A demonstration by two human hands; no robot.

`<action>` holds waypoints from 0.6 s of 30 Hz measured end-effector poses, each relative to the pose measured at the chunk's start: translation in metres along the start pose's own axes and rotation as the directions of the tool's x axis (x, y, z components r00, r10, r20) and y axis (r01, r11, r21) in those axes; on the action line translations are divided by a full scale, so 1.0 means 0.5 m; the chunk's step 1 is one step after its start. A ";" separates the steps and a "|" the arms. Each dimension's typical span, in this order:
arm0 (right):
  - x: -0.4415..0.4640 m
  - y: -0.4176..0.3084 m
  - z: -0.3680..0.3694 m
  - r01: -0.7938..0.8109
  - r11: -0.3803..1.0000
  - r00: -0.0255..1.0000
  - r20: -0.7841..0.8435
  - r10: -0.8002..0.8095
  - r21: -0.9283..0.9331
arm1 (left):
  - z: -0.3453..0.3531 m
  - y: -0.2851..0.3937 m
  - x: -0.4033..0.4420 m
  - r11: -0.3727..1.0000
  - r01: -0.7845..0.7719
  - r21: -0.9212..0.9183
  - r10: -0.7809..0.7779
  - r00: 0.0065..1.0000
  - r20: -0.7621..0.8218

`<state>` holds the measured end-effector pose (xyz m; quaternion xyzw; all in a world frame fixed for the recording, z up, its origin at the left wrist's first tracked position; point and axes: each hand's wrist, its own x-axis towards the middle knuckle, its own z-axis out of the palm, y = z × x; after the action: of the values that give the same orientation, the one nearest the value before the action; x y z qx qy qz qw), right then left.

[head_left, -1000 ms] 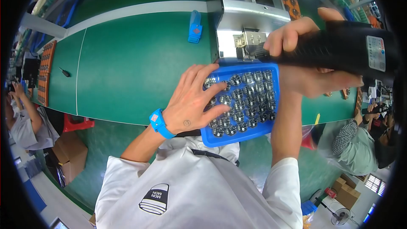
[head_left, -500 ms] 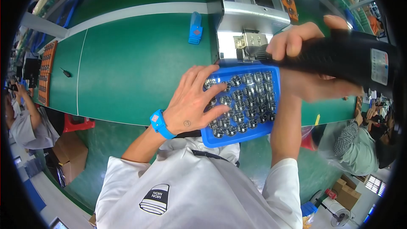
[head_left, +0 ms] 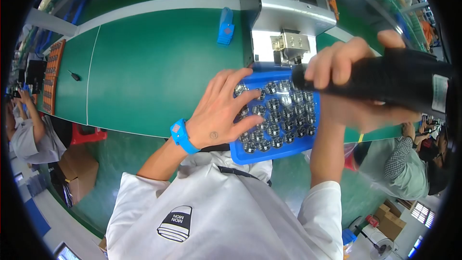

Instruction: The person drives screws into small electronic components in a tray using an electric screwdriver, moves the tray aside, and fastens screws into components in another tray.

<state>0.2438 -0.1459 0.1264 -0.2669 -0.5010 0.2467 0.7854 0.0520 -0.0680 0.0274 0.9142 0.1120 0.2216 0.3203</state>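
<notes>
My right hand [head_left: 349, 79] is wrapped round a thick black electric screwdriver [head_left: 394, 78], held roughly level. Its front end is above the upper right of a blue tray [head_left: 269, 158]; the bit is hard to make out. Several rows of round, clear-and-black parts [head_left: 274, 117] sit in the tray. My left hand [head_left: 224, 108] lies spread over the tray's left side, with the index and thumb tips at parts in the left columns. A blue wrist strap [head_left: 182, 137] circles my left wrist.
Behind the tray stands a grey metal machine [head_left: 296, 12] with a small metal block [head_left: 294, 43] at its front. A blue clip-like object [head_left: 225, 26] and a small black tool [head_left: 73, 75] lie on the green table [head_left: 154, 67]. An orange tray [head_left: 53, 77] is far left. People sit at both sides.
The screwdriver's front end has come away from the machine's metal block and down toward the tray. My left hand stays spread over the parts. The view has shifted slightly.
</notes>
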 end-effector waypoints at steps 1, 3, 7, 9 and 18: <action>-0.009 0.002 0.001 -0.007 1.000 1.000 -0.001 0.007 0.003 | -0.001 0.000 -0.001 1.000 0.007 -0.003 -0.007 1.000 0.000; -0.034 0.015 -0.009 -0.095 0.995 0.992 0.083 0.092 0.028 | -0.002 0.000 0.000 0.999 0.038 -0.016 -0.037 0.999 0.023; -0.059 0.036 -0.016 -0.236 0.963 0.962 0.171 0.213 0.128 | -0.005 0.004 0.001 0.997 0.063 -0.050 -0.061 0.997 0.037; -0.063 0.040 -0.018 -0.261 0.957 0.957 0.165 0.239 0.128 | -0.006 0.004 0.001 0.997 0.062 -0.043 -0.061 0.997 0.040; -0.075 0.075 -0.029 -0.249 0.956 0.944 0.257 0.205 0.153 | -0.002 0.002 0.001 0.996 0.068 -0.052 -0.066 0.997 0.049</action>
<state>0.2387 -0.1452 0.0718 -0.2179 -0.5328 0.4110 0.7068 0.0519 -0.0680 0.0289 0.9059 0.1290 0.1918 0.3548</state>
